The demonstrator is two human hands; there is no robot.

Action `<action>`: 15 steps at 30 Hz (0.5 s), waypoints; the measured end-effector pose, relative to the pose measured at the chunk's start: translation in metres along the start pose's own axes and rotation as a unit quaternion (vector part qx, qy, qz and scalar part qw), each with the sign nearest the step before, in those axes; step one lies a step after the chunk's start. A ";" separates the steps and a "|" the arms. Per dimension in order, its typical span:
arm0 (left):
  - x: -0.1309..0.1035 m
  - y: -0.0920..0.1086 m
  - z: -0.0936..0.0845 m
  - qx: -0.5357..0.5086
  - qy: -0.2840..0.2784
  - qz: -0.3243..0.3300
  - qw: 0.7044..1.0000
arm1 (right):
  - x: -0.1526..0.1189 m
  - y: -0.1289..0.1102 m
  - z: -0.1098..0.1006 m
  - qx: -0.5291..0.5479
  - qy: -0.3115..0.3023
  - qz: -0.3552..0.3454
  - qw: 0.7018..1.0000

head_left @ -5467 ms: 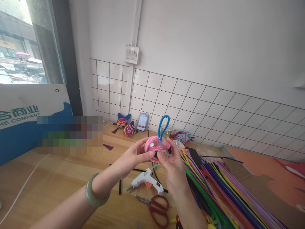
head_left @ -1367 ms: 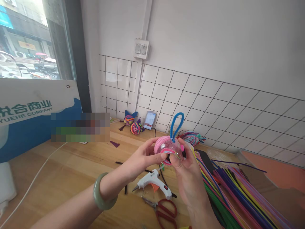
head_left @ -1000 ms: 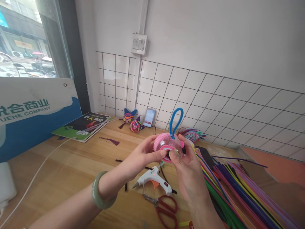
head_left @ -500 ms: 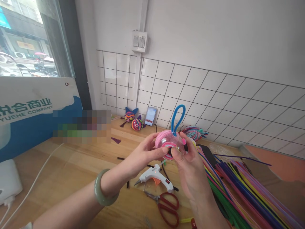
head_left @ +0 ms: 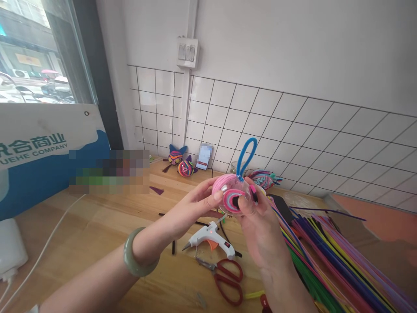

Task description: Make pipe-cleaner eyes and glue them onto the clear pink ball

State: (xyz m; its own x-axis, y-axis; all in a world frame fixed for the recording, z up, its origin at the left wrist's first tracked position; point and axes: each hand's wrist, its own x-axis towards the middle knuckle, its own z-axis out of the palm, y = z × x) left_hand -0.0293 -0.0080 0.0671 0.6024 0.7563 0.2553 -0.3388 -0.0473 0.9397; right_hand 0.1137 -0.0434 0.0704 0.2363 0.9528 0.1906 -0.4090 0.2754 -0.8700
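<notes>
Between both hands, above the table, is a clear plastic ball wound partly with pink pipe cleaner [head_left: 225, 181]. A blue pipe-cleaner loop [head_left: 240, 161] rises from its top. On the ball's near side sits a coiled pipe-cleaner disc [head_left: 230, 199] in pink, grey and black. My left hand [head_left: 197, 202] grips the ball's left side, its thumb at the disc's upper left edge. My right hand [head_left: 262, 224] holds the right side, thumb pressed on the disc's black centre. A small pink and black piece [head_left: 253, 193] shows beside the right fingers.
Below the hands lie a white glue gun [head_left: 213, 234] and red-handled scissors [head_left: 214, 268]. Coloured pipe cleaners [head_left: 329, 248] spread out on the right. Two finished striped ornaments [head_left: 186, 168] and a phone [head_left: 204, 155] stand by the wall. A white cable [head_left: 48, 243] crosses the left side.
My left thumb has slid from the disc's middle to its upper left edge, uncovering more of the coil. My right thumb stays on the disc. The view has shifted slightly.
</notes>
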 end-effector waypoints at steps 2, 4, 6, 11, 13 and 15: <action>0.000 -0.001 -0.001 -0.001 -0.003 0.003 1.000 | 0.000 -0.001 0.001 0.002 0.002 -0.002 1.000; 0.001 -0.001 -0.002 0.003 -0.004 0.004 1.000 | 0.001 -0.001 0.001 0.000 -0.002 -0.002 1.000; 0.001 -0.001 -0.002 0.008 -0.005 0.005 1.000 | 0.001 0.000 0.001 0.000 -0.008 -0.005 1.000; 0.002 0.001 -0.001 -0.003 -0.027 0.024 0.999 | 0.001 0.001 0.000 0.001 -0.014 -0.006 1.000; 0.002 0.001 0.000 -0.007 -0.026 0.028 0.999 | 0.000 0.001 0.001 0.005 -0.020 -0.004 1.000; 0.002 0.000 0.000 -0.006 -0.017 0.028 0.999 | 0.000 0.001 0.002 0.011 -0.031 -0.001 0.999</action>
State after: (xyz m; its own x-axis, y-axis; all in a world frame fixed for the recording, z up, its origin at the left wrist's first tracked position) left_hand -0.0281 -0.0070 0.0681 0.6072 0.7295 0.3147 -0.3812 -0.0800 0.9210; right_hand 0.1115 -0.0431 0.0705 0.1831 0.9580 0.2207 -0.4280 0.2798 -0.8594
